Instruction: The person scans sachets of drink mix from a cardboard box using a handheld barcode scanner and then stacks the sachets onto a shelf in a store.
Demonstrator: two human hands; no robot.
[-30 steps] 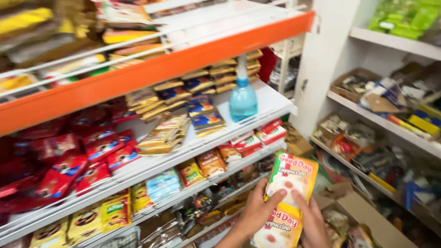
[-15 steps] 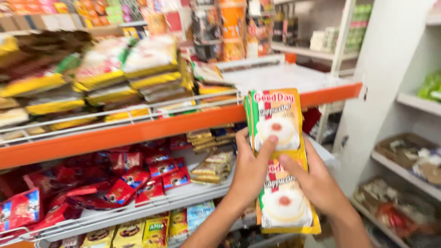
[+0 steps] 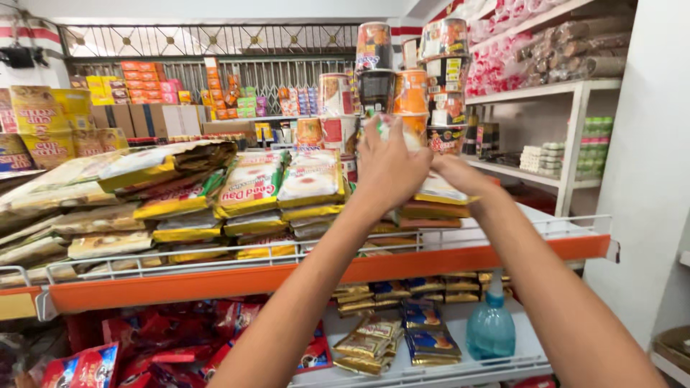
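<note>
1. While both arms reach up over the orange-edged top shelf (image 3: 431,264), the left hand (image 3: 388,169) is seen from the back, fingers curled forward onto the yellow-and-white packet (image 3: 437,190).
2. The right hand (image 3: 460,174) lies just beside it, closed on the same packet from the right; its fingertips are hidden.
3. The packet lies flat on a short stack of like packets (image 3: 430,214), mostly covered by the two hands, with only its right end and yellow edge showing below them.
4. Just to the left sit taller piles of the same packets (image 3: 310,183), behind the shelf's wire rail (image 3: 215,260).
5. Stacked cup-noodle tubs (image 3: 413,79) rise right behind the hands.
6. On the lower shelf stands a blue bottle (image 3: 491,330).
</note>
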